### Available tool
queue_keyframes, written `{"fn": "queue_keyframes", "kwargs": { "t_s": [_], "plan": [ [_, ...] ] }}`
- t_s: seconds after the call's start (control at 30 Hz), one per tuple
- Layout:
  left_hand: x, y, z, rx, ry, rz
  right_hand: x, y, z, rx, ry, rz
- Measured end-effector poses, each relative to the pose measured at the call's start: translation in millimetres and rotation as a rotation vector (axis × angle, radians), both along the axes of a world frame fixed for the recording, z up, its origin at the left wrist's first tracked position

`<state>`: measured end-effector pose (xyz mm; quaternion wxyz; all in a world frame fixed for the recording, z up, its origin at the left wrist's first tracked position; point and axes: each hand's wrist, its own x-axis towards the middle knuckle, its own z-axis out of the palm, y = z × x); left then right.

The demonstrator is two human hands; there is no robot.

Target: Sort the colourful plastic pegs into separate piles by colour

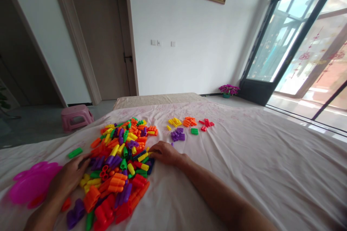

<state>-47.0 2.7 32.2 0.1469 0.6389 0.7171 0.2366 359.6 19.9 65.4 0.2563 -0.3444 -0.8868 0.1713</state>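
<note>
A large pile of plastic pieces in orange, red, yellow, green, purple and dark blue lies on the pale patterned cloth. At the pile's left edge is my left hand, thumb and fingers apart, with no piece visible in it. My right hand reaches the pile's right edge, its fingers bent together at a yellow piece; the fingertips are too small to make out clearly. Beyond it lie small separate groups: yellow, orange, purple, green and red.
A bright pink plate-like object lies beside my left forearm. One green piece sits left of the pile. On the floor stand a pink stool and a potted plant with magenta flowers.
</note>
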Motion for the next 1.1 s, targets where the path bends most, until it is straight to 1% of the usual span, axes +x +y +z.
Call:
{"fn": "queue_keyframes", "kwargs": {
  "t_s": [0.13, 0.43, 0.57, 0.73, 0.93, 1.1],
  "plan": [
    [-1, 0, -0.7, -0.012, 0.003, 0.000, 1, -1, 0.7, 0.012, -0.009, -0.022],
    [-4, 3, -5.4, -0.022, -0.014, 0.022, 3, 3, -8.3, 0.120, 0.000, -0.067],
    [-3, 2, -3.5, -0.010, -0.012, 0.009, 2, 4, -9.7, 0.105, 0.011, -0.110],
    [-2, 1, -1.8, -0.015, -0.003, 0.014, 3, 5, -7.2, 0.040, 0.039, -0.148],
    [-3, 1, -2.0, 0.001, 0.005, 0.016, 5, 1, 0.5, 0.021, 0.101, -0.147],
    [-2, 0, -0.7, 0.017, 0.001, -0.002, 5, 1, 0.4, -0.006, 0.078, -0.176]
  ]
}}
